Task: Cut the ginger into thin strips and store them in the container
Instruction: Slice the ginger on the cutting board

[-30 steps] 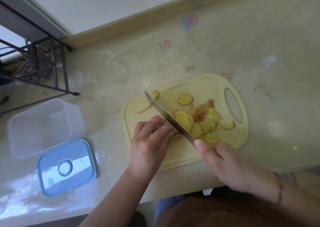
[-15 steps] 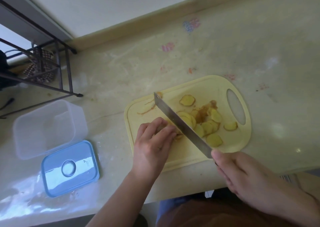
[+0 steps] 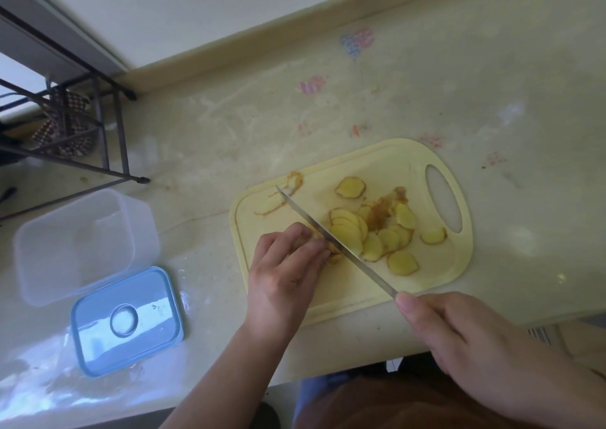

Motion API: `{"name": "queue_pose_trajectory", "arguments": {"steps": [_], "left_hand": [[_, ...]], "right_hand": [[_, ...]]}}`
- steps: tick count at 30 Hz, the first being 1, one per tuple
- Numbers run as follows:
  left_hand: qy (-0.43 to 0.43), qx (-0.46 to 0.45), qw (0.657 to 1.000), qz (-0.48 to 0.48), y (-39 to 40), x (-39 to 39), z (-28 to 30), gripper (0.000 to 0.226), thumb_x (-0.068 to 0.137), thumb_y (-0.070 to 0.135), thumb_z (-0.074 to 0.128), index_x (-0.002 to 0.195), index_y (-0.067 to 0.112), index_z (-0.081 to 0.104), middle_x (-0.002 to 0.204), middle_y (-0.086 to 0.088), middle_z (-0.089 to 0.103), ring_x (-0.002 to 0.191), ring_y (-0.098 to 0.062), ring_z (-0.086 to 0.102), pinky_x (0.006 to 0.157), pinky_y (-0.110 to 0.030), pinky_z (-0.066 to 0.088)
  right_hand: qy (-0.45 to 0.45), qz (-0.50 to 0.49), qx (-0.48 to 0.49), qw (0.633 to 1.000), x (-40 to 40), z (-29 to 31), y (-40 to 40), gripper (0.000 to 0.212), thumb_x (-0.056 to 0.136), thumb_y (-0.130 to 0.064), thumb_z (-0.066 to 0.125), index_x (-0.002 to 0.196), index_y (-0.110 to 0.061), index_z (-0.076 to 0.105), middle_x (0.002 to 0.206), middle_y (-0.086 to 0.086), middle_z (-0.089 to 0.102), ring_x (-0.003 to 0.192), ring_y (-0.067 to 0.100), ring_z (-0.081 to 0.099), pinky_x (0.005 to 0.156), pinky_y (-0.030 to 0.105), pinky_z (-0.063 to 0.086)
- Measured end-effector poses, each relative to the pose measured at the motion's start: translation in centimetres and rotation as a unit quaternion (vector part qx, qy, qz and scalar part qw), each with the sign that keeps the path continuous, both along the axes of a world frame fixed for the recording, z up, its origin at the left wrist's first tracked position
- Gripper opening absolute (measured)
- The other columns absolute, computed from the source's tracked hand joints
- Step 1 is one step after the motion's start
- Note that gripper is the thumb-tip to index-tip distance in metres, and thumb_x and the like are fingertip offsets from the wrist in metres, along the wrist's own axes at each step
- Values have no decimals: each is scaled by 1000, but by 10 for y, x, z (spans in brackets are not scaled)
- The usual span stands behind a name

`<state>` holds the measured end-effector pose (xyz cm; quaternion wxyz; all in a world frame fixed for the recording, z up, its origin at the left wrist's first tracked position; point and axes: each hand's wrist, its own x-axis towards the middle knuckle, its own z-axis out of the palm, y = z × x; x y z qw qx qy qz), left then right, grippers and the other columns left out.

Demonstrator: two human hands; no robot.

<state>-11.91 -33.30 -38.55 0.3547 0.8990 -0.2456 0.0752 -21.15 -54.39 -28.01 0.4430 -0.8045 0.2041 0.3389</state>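
On the cutting board (image 3: 344, 300), left hand (image 3: 282, 271) curls over the ginger piece (image 3: 333, 253); right hand (image 3: 459, 336) grips the knife (image 3: 331, 238). Slices (image 3: 370, 231) pile right of the blade. Keep fingertips tucked and cuts thin. Container (image 3: 78, 245) sits open, far left.

— Hidden near the cutting board (image 3: 344, 300)? Most of the ginger piece (image 3: 333, 254), tucked under the curled fingers of the left hand (image 3: 282, 269) at the board's near-left part.
— Knife (image 3: 331, 241) handle?
— Buried inside the right hand (image 3: 459, 340), just off the board's near edge; only the blade showing.
— Cut off by the edges?
— Right forearm, at the right and bottom edges. Metal rack (image 3: 69, 127), far left of the board, clipped by the left edge; patterned contents too blurred to name.
— Container (image 3: 78, 245), left of the board?
— Translucent, hazy; inside hard to make out.
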Motion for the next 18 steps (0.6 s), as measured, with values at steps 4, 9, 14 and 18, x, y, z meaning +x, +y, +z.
{"name": "queue_pose_trajectory", "arguments": {"steps": [4,9,14,18], "left_hand": [[-7,-3,1000,-5,0,-1,0,11,95,17,71,94,11,80,110,-4,72,84,-24,57,78,-32,50],[-8,-2,1000,-16,2,3,1,15,97,21,69,93,12,80,110,-4,71,83,-25,57,77,-32,50],[-14,-3,1000,-16,2,2,-2,6,91,15,76,89,11,81,109,-5,72,82,-26,57,76,-32,50],[-17,4,1000,-24,3,5,-1,5,89,14,78,86,11,80,108,-5,72,81,-26,57,78,-28,48]], "right_hand": [[-16,11,1,1000,9,-2,9,77,79,-86,16,67,-14,40,55,0,42,51,9,44,60,27,39],[-2,-5,3,1000,9,0,6,78,78,-81,22,70,-9,52,61,0,55,60,11,55,66,26,43],[13,21,4,1000,17,-1,8,69,79,-76,22,65,-13,43,55,-5,48,55,10,47,65,26,40],[8,5,25,1000,17,-7,8,67,83,-77,21,62,-14,35,52,-5,40,50,8,39,62,27,39]]}}
